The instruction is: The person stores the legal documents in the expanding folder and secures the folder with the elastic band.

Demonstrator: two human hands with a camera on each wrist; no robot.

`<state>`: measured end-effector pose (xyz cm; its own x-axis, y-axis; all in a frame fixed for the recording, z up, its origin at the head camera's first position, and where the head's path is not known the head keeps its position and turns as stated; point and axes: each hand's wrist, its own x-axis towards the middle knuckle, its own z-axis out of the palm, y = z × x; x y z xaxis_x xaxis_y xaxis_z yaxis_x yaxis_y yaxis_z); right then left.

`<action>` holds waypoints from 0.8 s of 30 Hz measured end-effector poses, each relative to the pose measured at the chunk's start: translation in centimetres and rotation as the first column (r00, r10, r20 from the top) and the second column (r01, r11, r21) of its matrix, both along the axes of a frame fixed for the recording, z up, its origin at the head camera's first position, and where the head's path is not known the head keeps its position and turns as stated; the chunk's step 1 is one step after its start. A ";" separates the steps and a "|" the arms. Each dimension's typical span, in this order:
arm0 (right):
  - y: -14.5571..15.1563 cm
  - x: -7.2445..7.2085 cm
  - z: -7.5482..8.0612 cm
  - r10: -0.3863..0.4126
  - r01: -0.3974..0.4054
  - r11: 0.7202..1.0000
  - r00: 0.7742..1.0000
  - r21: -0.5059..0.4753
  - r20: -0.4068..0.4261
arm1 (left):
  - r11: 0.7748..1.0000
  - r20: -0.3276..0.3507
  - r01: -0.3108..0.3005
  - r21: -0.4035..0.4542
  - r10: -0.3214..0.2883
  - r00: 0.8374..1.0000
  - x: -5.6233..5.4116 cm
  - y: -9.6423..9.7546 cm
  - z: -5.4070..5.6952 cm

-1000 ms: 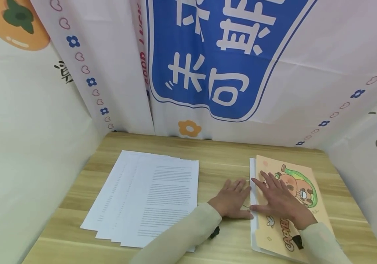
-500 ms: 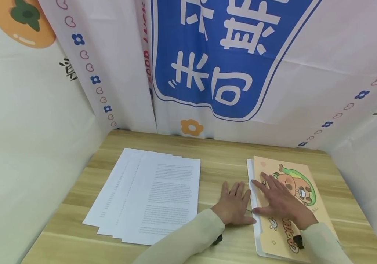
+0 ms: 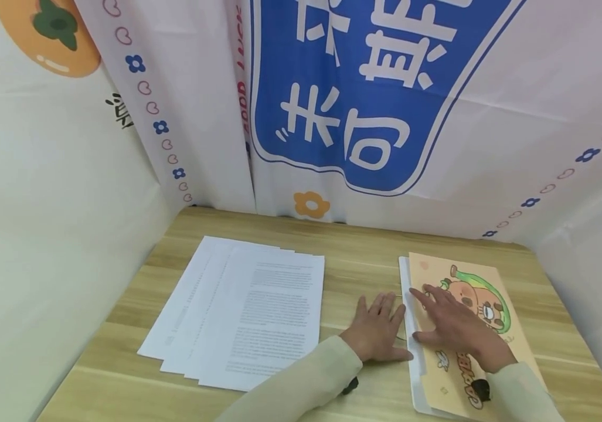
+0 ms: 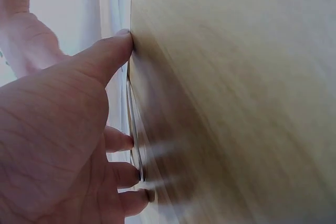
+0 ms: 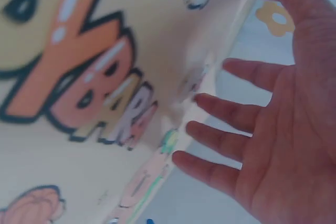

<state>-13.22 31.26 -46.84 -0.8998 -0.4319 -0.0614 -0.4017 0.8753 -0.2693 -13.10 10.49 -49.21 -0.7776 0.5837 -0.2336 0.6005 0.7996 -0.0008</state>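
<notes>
A beige folder (image 3: 482, 305) printed with a cartoon capybara lies on the right of the wooden table. A white edge (image 3: 419, 384) sticks out along its left side. My right hand (image 3: 459, 331) rests on the cover with fingers spread towards that side; the right wrist view shows its fingertips at the cover (image 5: 79, 166). My left hand (image 3: 377, 331) lies palm down just left of the folder, its thumb touching the white edge. A thin cord or wire (image 4: 135, 129) passes by its fingers. What it is fixed to is hidden.
A fanned stack of printed paper sheets (image 3: 232, 316) lies on the left half of the wooden table (image 3: 137, 293). Printed cloth (image 3: 216, 117) hangs behind the table, and pale cloth walls stand at both sides.
The head view has shifted slightly. My left hand has slid a little towards me with its fingers more spread. My right hand stays on the cover, moved slightly towards the right.
</notes>
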 end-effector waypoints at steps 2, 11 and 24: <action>-0.2 0.2 0.5 -0.006 0.007 1.000 1.000 0.025 -0.023 | 1.000 -0.007 0.003 -0.004 -0.003 1.000 0.0 0.0 -0.2; -0.8 1.1 2.8 -0.116 0.123 0.981 0.992 0.151 -0.056 | 1.000 0.000 0.001 -0.005 -0.001 1.000 0.0 -0.1 -0.2; -0.5 2.3 5.2 -0.135 0.136 0.985 0.991 0.103 -0.020 | 1.000 -0.003 -0.003 0.016 0.003 1.000 0.1 0.0 -0.3</action>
